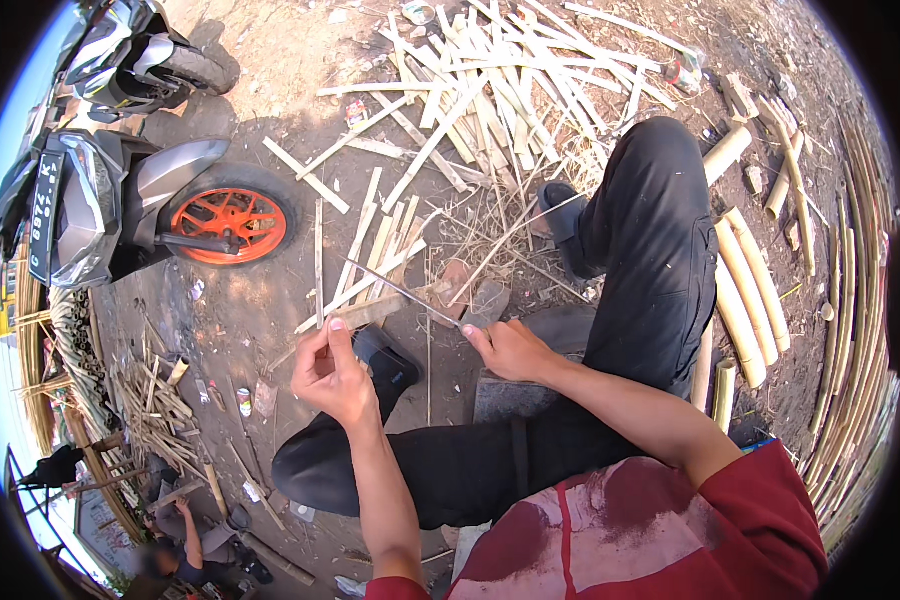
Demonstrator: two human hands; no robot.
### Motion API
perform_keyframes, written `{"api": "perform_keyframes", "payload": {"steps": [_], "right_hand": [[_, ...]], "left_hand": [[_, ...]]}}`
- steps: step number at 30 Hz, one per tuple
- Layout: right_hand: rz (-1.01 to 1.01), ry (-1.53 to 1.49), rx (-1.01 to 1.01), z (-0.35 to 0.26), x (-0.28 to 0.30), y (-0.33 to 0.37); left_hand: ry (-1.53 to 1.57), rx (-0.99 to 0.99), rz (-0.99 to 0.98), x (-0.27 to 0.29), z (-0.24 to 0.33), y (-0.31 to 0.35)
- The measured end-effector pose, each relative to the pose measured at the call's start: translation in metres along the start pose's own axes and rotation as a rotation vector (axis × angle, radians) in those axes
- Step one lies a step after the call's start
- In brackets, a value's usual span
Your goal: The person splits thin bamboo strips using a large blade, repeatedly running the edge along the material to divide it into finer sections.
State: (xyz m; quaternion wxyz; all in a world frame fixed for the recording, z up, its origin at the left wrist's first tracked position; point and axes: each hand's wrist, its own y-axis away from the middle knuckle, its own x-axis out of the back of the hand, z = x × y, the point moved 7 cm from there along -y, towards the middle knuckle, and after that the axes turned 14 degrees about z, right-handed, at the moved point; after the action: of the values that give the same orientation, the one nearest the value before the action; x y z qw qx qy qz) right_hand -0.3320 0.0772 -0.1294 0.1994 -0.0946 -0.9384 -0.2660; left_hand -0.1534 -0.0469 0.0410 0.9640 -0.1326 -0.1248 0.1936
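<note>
My right hand [515,352] is closed around the handle end of a thin, dark metal blade, which looks like a knife [410,295]. Its long blade slants up and to the left, over pale bamboo strips on the ground. My left hand [338,378] is raised to the left of the blade, with thumb and forefinger pinched together. A pale bamboo strip [375,283] passes close by those fingertips; I cannot tell whether they grip it. Several more split strips [382,240] lie just beyond, by my shoe [385,362].
A large heap of split bamboo [510,85] lies ahead. Two motorcycles stand at left, the nearer with an orange wheel [232,228]. Cut bamboo lengths [745,300] and long poles [850,330] lie at right. Another person [195,545] sits at lower left near bamboo scraps [155,410].
</note>
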Motion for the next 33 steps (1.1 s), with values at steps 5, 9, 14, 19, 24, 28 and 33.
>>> {"api": "perform_keyframes", "payload": {"steps": [5,9,14,19,24,28,33], "right_hand": [[-0.025,0.009,0.032,-0.01,-0.002,0.003],[-0.055,0.146,-0.087,0.027,-0.016,-0.017],[-0.129,0.201,-0.22,0.045,-0.018,-0.019],[-0.043,0.054,0.021,-0.01,-0.013,-0.007],[-0.003,-0.112,0.13,-0.058,-0.034,-0.007],[-0.108,0.089,-0.066,-0.002,-0.051,-0.021],[-0.13,0.255,-0.271,0.077,-0.049,-0.05]], "left_hand": [[0.036,-0.035,0.013,0.009,-0.004,-0.004],[0.002,0.037,0.054,0.009,-0.006,-0.009],[0.243,-0.006,0.019,0.016,-0.023,-0.018],[0.465,0.159,-0.132,-0.001,-0.028,-0.019],[0.715,0.337,-0.213,-0.015,-0.031,-0.008],[0.611,0.244,-0.018,0.001,-0.046,-0.019],[0.557,0.307,-0.082,-0.001,-0.052,-0.03]]}}
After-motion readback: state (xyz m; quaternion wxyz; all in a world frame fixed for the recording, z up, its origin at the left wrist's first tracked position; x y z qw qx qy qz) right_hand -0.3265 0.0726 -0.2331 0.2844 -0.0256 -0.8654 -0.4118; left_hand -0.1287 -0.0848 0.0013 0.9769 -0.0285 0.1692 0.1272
